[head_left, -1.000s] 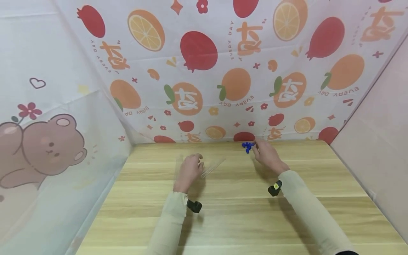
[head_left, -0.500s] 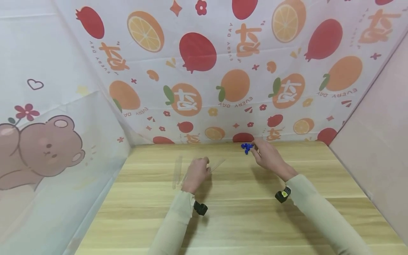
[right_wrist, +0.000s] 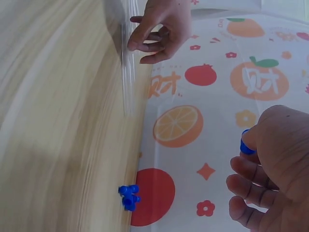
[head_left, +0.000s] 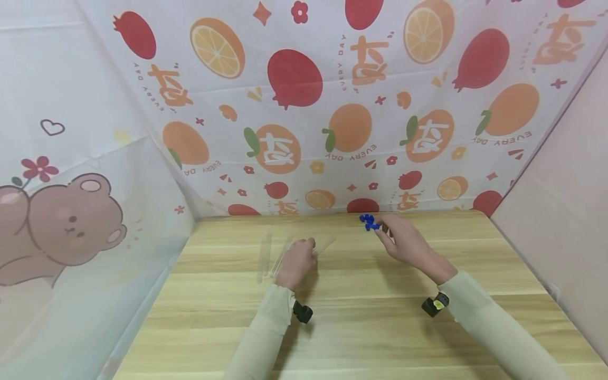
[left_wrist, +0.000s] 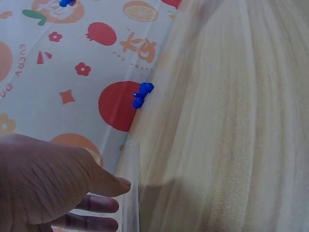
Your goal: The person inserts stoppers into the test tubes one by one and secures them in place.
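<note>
My right hand (head_left: 410,245) is just right of a small pile of blue stoppers (head_left: 367,218) near the back of the table. Between its thumb and index finger it pinches one blue stopper (right_wrist: 247,146), seen in the right wrist view; the other fingers are loosely bent. My left hand (head_left: 298,263) is over slim clear tubes, its fingers relaxed and around nothing that shows. In the left wrist view, a clear tube (left_wrist: 130,193) lies beside the thumb and fingertips; I cannot tell whether they touch. Another clear tube (head_left: 326,245) extends to the hand's right.
More clear tubes (head_left: 264,258) lie left of my left hand on the wood-grain table (head_left: 351,338). A fruit-printed cloth (head_left: 304,126) rises behind the table's back edge. A bear-printed cloth (head_left: 71,221) hangs at left, and a pale wall (head_left: 565,211) stands at right.
My left hand has moved right and slightly nearer, uncovering tubes on its left. The right hand has drawn slightly back and right, with a stopper between its fingers.
</note>
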The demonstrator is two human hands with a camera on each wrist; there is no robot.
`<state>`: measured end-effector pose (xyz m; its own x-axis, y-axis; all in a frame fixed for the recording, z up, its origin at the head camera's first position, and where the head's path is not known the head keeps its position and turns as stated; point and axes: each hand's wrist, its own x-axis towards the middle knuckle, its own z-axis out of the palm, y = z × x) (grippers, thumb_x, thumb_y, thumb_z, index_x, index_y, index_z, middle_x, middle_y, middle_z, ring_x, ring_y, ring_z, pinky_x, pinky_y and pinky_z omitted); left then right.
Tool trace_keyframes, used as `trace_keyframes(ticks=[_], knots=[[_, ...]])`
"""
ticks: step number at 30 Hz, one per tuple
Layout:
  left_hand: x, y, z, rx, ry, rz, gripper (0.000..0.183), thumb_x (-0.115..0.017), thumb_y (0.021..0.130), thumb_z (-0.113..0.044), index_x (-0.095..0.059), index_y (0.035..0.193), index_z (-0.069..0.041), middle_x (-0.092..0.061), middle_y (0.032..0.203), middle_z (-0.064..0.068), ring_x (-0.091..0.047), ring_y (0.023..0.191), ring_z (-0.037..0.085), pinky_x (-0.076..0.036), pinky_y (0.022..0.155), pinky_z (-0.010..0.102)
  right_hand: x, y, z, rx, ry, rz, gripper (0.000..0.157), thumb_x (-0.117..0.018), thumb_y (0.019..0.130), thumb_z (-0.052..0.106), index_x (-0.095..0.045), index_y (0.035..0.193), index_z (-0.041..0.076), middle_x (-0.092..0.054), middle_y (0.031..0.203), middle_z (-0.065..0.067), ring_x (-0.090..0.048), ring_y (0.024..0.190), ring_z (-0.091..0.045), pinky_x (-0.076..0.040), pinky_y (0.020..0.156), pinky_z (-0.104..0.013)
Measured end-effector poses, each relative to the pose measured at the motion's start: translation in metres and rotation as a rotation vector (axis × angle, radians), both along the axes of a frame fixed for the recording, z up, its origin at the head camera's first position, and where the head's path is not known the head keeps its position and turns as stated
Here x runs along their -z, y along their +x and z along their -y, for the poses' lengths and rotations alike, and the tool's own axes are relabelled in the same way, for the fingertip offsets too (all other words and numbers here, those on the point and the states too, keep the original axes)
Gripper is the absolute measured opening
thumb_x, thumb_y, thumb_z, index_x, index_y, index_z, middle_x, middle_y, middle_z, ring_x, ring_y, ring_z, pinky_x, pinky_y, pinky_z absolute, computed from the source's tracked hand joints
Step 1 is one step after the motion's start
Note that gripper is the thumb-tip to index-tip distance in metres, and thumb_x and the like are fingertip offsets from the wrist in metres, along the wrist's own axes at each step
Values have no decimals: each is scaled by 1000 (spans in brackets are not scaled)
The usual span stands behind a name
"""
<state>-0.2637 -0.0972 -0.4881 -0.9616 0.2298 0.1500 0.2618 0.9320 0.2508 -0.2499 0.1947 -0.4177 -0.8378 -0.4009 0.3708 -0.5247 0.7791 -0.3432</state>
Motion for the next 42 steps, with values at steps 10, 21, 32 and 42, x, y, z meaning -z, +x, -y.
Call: trace_keyframes(ticks=[10,21,32,42], knots=[[-1,2,-5,1,-13,29,10,-71,87,-5,-64,95,-5,-69,86,12,-66,75,27,-58,64,39,-3,8,0,-11,-7,-4,18,-66,98,17,-66,112,5,-68,93,-3,-62,81,-14,-55,70,-29],[7,3,-13,-1,-32,29,16,-75,86,-6,-65,98,-4,-70,88,13,-67,75,27,-59,63,36,3,11,1,-56,-170,97,12,-71,94,13,-65,104,8,-74,95,-4,-69,83,-14,-56,64,-24],[14,3,-22,21,-78,-64,15,-75,86,-7,-65,97,-3,-70,84,13,-67,72,27,-58,62,35,6,16,-2,68,-409,266,15,-78,87,19,-69,95,11,-75,93,-6,-68,81,-12,-52,60,-24],[12,6,-24,23,-125,-89,16,-75,87,-10,-65,96,-3,-70,84,12,-68,71,26,-56,58,32,12,19,-7,-32,-604,453,22,-80,87,21,-67,96,6,-74,93,-17,-68,77,-16,-55,48,-33]])
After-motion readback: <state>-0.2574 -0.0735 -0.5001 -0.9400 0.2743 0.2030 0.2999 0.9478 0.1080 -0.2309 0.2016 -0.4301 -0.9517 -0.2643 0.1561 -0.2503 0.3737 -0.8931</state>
